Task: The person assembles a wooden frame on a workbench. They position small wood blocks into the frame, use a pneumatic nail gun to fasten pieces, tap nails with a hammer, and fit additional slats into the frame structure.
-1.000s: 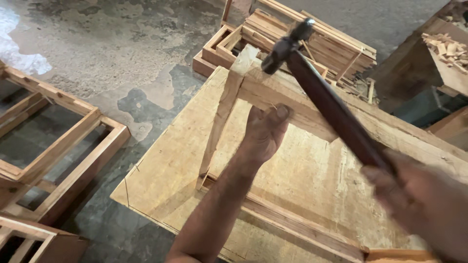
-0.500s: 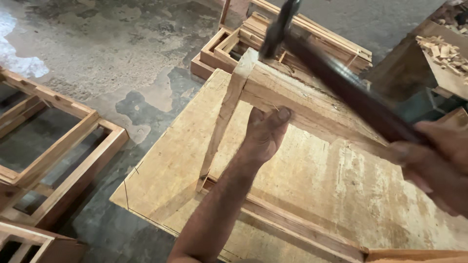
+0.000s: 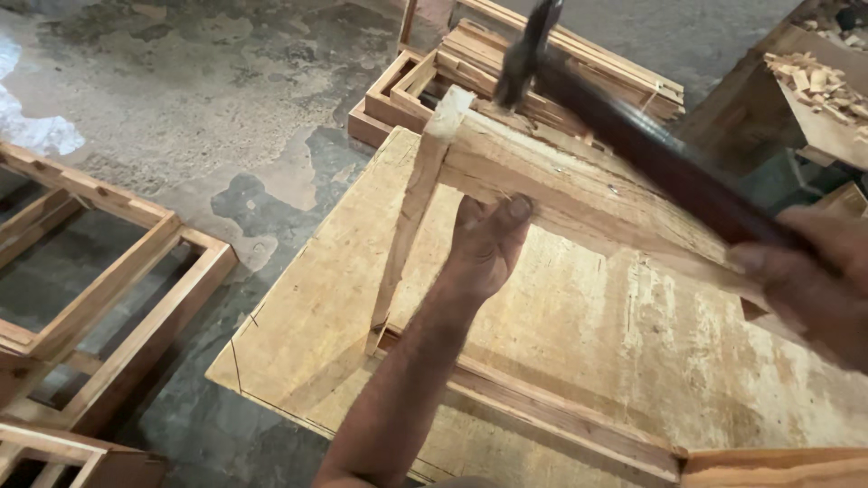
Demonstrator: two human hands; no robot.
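Note:
My left hand (image 3: 484, 244) grips the upper rail of a wooden frame (image 3: 579, 194) that stands tilted on a plywood bench top (image 3: 633, 334). A slim side piece (image 3: 411, 212) of the frame runs down to the bench on the left. In my right hand (image 3: 805, 280), at the right edge, is a hammer with a dark handle (image 3: 660, 154). Its metal head (image 3: 524, 50) hangs blurred just above the frame's upper left corner (image 3: 452, 108).
Stacked wooden frames (image 3: 506, 63) lie on the stained concrete floor beyond the bench. More frames (image 3: 108, 289) lie on the floor to the left. A surface with wood offcuts (image 3: 814, 81) sits at the upper right.
The hammer has swung up and left; its head is now higher over the frame's corner. My right hand has shifted right and up. My left hand stays on the rail.

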